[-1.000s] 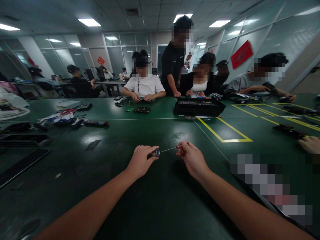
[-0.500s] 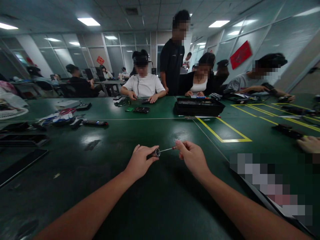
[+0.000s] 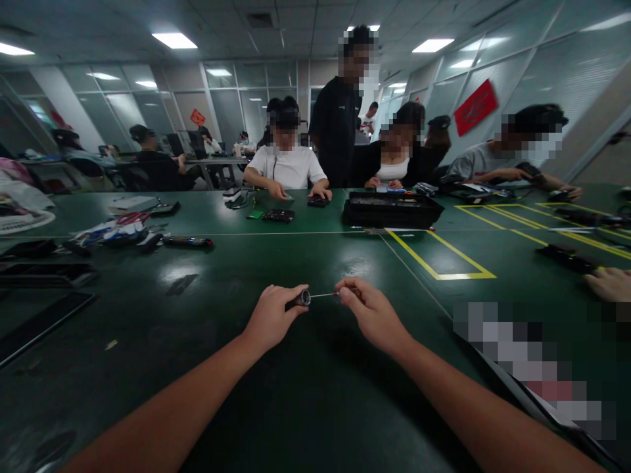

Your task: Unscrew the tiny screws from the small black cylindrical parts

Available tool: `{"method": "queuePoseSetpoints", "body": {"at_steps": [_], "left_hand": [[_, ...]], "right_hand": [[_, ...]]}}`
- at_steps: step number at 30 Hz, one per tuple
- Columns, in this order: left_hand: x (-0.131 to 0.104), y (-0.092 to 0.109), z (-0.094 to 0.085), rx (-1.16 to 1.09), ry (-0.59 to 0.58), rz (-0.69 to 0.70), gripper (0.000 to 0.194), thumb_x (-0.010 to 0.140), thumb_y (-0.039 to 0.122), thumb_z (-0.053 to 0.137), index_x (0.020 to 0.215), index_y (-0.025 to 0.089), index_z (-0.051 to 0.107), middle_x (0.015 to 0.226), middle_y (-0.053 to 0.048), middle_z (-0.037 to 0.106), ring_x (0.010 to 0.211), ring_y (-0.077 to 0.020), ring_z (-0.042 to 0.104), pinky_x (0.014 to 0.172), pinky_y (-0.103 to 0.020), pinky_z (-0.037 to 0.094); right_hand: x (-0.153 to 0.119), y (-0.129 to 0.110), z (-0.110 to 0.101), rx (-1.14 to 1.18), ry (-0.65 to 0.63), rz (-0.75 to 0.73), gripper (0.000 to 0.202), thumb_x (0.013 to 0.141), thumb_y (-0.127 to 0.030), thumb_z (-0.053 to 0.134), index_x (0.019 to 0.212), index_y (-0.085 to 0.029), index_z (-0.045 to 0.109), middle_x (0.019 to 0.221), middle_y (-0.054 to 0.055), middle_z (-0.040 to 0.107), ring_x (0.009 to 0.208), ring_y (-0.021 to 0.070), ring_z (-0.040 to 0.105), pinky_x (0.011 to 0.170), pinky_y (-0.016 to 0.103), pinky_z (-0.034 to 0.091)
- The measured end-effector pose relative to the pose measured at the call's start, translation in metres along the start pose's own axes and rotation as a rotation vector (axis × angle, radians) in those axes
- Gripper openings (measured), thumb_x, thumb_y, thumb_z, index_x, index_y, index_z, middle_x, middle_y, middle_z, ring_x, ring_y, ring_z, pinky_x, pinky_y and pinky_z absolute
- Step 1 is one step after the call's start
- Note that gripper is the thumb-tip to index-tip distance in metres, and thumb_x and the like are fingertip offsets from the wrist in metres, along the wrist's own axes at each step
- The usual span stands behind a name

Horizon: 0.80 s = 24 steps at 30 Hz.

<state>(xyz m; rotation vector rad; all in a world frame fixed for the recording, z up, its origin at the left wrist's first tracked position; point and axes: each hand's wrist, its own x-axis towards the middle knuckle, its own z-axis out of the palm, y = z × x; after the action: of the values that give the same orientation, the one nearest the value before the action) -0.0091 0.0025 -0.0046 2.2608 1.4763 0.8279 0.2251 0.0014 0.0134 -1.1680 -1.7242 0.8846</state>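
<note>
Over the middle of the green table, my left hand is closed round a dark cylinder whose round, silver-rimmed end points right. My right hand pinches the red end of a thin metal rod, which looks like a small screwdriver. The rod lies nearly level between the hands, its left tip at the rim of the cylinder. Whether the tip is inside or only touches the rim, I cannot tell.
A black tray stands across the green table. Cables and tools lie at the left, near a dark pen-like tool. People sit opposite; another person's hand rests at the right edge.
Both my hands have shifted slightly left, the right one more, with the cylinder and rod. Opposite, the person in white has moved both hands to the right.
</note>
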Motion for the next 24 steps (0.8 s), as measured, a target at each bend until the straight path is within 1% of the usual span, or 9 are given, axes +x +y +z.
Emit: {"method": "queuePoseSetpoints", "body": {"at_steps": [2, 4, 6, 9, 11, 17, 20, 22, 24], "left_hand": [[0.000, 0.000, 0.000, -0.006, 0.000, 0.004, 0.043, 0.092, 0.026, 0.067, 0.135, 0.029, 0.060, 0.113, -0.003, 0.072, 0.103, -0.0232, 0.061, 0.098, -0.043, 0.042], [0.000, 0.001, 0.001, -0.013, -0.002, 0.011, 0.044, 0.091, 0.025, 0.067, 0.134, 0.028, 0.061, 0.112, -0.002, 0.072, 0.102, -0.0228, 0.061, 0.098, -0.043, 0.042], [-0.001, 0.001, 0.002, -0.014, -0.007, 0.019, 0.043, 0.091, 0.024, 0.068, 0.134, 0.028, 0.061, 0.111, -0.002, 0.072, 0.103, -0.0227, 0.061, 0.098, -0.043, 0.041], [0.000, 0.000, 0.003, -0.012, -0.005, 0.019, 0.043, 0.090, 0.024, 0.069, 0.133, 0.028, 0.062, 0.112, -0.002, 0.072, 0.103, -0.0229, 0.062, 0.099, -0.043, 0.042], [0.000, 0.000, 0.004, -0.009, 0.000, 0.011, 0.043, 0.090, 0.024, 0.068, 0.133, 0.029, 0.062, 0.113, -0.003, 0.072, 0.103, -0.0232, 0.062, 0.098, -0.043, 0.042], [-0.001, 0.001, 0.003, -0.008, -0.021, 0.019, 0.042, 0.091, 0.024, 0.068, 0.132, 0.029, 0.062, 0.112, -0.002, 0.073, 0.104, -0.0225, 0.062, 0.101, -0.045, 0.040], [-0.001, 0.006, 0.002, -0.012, -0.024, 0.014, 0.044, 0.090, 0.023, 0.069, 0.132, 0.029, 0.062, 0.111, -0.002, 0.072, 0.104, -0.0224, 0.062, 0.102, -0.046, 0.040], [-0.001, 0.010, 0.001, -0.013, -0.011, 0.017, 0.044, 0.090, 0.022, 0.068, 0.133, 0.028, 0.061, 0.114, -0.002, 0.072, 0.106, -0.0226, 0.062, 0.103, -0.045, 0.040], [-0.001, 0.013, 0.000, 0.009, 0.008, 0.040, 0.044, 0.091, 0.022, 0.067, 0.134, 0.030, 0.060, 0.119, -0.002, 0.070, 0.112, -0.0231, 0.060, 0.110, -0.049, 0.035]], "right_hand": [[0.000, -0.002, 0.000, -0.050, 0.014, 0.049, 0.039, 0.099, -0.050, 0.041, 0.095, -0.023, 0.069, 0.067, 0.000, 0.059, 0.063, 0.0188, 0.057, 0.060, 0.032, 0.040], [0.000, -0.004, 0.001, -0.099, 0.048, 0.072, 0.044, 0.100, -0.052, 0.038, 0.093, -0.023, 0.070, 0.062, 0.000, 0.055, 0.059, 0.0187, 0.054, 0.059, 0.033, 0.039], [0.000, -0.004, 0.002, -0.096, 0.068, 0.067, 0.037, 0.099, -0.048, 0.041, 0.103, -0.023, 0.068, 0.067, 0.000, 0.058, 0.062, 0.0194, 0.056, 0.061, 0.033, 0.041], [-0.002, -0.002, 0.003, -0.005, 0.062, 0.021, 0.030, 0.096, -0.040, 0.048, 0.119, -0.025, 0.059, 0.081, 0.001, 0.063, 0.073, 0.0206, 0.059, 0.067, 0.034, 0.044], [-0.003, -0.001, 0.003, 0.050, 0.049, -0.005, 0.027, 0.094, -0.038, 0.051, 0.118, -0.026, 0.058, 0.086, 0.001, 0.063, 0.078, 0.0207, 0.060, 0.071, 0.033, 0.045], [-0.002, -0.001, 0.004, 0.023, 0.059, 0.071, 0.032, 0.098, -0.047, 0.043, 0.111, -0.026, 0.063, 0.072, -0.001, 0.057, 0.067, 0.0200, 0.055, 0.064, 0.034, 0.042], [0.000, 0.000, 0.007, 0.184, 0.139, 0.094, 0.026, 0.092, -0.044, 0.054, 0.110, -0.026, 0.059, 0.079, 0.000, 0.061, 0.071, 0.0195, 0.057, 0.068, 0.034, 0.045], [0.003, 0.003, 0.009, 0.370, 0.194, 0.120, 0.024, 0.086, -0.043, 0.062, 0.100, -0.024, 0.059, 0.081, 0.000, 0.062, 0.073, 0.0188, 0.057, 0.072, 0.034, 0.048], [0.007, 0.006, 0.009, 0.558, 0.217, 0.195, 0.024, 0.083, -0.045, 0.066, 0.089, -0.022, 0.060, 0.079, 0.002, 0.061, 0.072, 0.0181, 0.057, 0.073, 0.035, 0.050]]}}
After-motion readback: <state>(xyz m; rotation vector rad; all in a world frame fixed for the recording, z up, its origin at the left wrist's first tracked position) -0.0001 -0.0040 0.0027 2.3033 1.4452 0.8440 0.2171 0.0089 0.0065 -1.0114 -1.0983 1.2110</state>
